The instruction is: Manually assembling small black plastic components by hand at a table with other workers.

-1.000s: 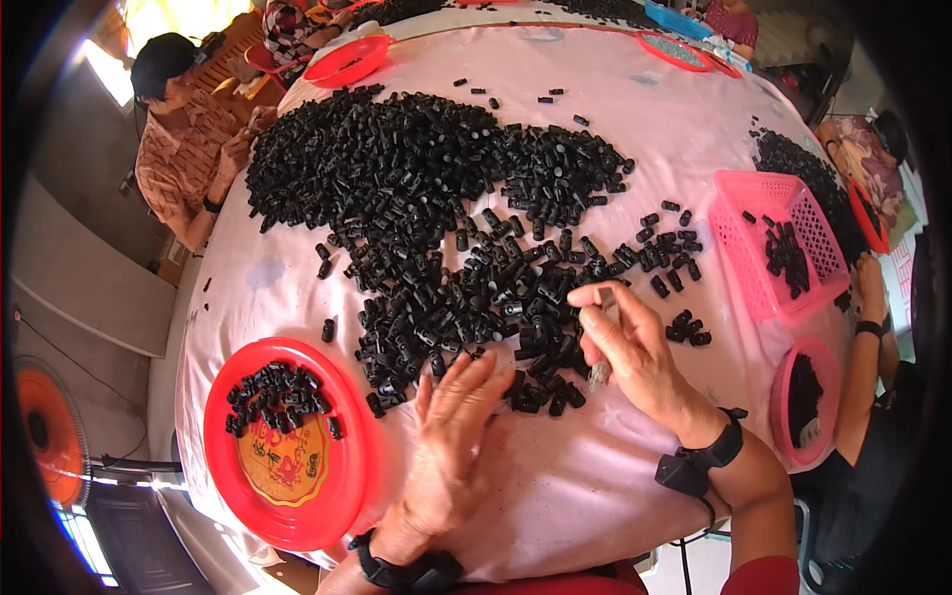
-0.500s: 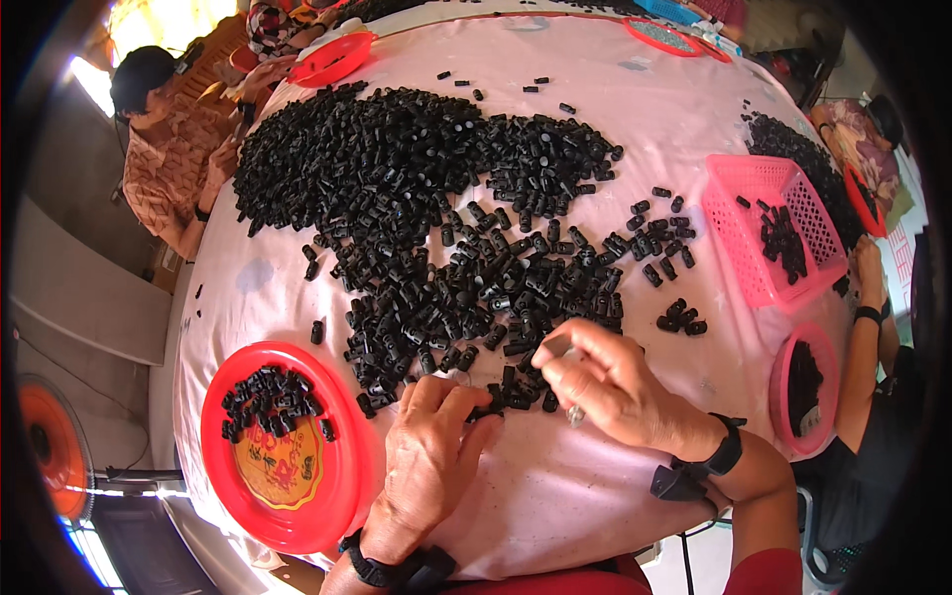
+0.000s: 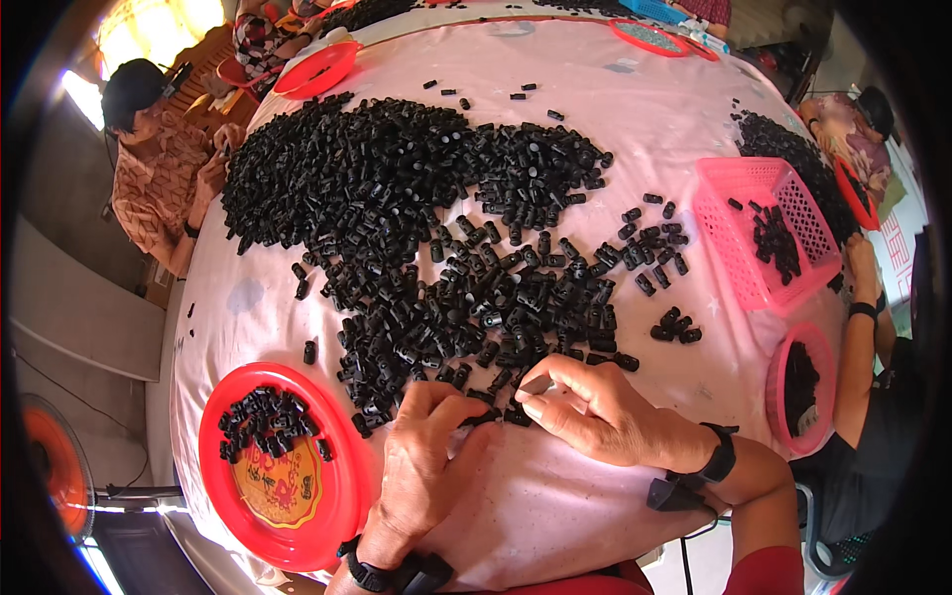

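Note:
Small black cylindrical plastic pieces (image 3: pixel 476 307), many with a round hole in the side, lie in a loose spread before my hands. My left hand (image 3: pixel 421 461) is closed at the near edge of that spread, thumb and fingers pinching a black plastic piece (image 3: pixel 479 416) mostly hidden by the fingers. Close on its right, my right hand (image 3: pixel 600 416) is closed too, thumb and forefinger pressed together by the piece; what they hold is hidden. A red round tray (image 3: pixel 213 476) with a small heap of black pieces (image 3: pixel 266 421) stands left of my left hand.
A large black heap (image 3: pixel 337 178) covers the far left of the pink cloth (image 3: pixel 635 109). To the right are a pink basket (image 3: pixel 719 233) and a round pink basket (image 3: pixel 776 407). Other people (image 3: pixel 164 188) sit around the table; a fan (image 3: pixel 55 456) stands at left.
My right hand has moved left and down, its fingertips now close to my left hand's. A small pale thing seen under the right hand earlier is hidden now. The view has shifted slightly.

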`<action>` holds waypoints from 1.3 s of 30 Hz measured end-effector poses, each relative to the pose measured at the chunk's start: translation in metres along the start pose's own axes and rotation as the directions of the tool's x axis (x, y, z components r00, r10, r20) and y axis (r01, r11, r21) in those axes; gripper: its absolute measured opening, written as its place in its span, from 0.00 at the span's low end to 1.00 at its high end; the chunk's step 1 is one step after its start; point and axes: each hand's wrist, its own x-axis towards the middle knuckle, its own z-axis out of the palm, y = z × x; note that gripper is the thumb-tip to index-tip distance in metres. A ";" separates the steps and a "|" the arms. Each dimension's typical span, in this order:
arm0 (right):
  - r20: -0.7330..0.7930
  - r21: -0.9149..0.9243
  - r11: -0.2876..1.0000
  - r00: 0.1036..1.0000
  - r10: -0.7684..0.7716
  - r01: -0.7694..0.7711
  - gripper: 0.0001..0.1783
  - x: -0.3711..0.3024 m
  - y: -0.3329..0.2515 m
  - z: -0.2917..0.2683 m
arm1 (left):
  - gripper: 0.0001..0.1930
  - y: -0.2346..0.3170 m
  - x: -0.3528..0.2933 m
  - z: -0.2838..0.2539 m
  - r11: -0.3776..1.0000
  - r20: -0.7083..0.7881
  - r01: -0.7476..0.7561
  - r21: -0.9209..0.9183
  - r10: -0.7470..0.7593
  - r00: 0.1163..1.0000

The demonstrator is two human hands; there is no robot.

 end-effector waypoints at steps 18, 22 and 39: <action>0.012 0.041 0.999 1.000 -0.020 0.019 0.11 0.000 -0.009 0.002 | 0.10 -0.005 -0.002 0.009 0.119 0.525 0.564 -0.817 -0.250 0.813; 0.162 -0.208 0.978 0.986 0.023 0.012 0.15 0.002 -0.014 -0.003 | 0.10 -0.010 -0.002 0.007 -0.012 0.564 0.574 -0.819 -0.204 0.800; 0.115 -0.372 0.916 0.987 -0.113 0.148 0.24 0.000 -0.011 0.002 | 0.10 -0.005 -0.006 0.014 -0.050 0.602 0.604 -0.795 -0.183 0.777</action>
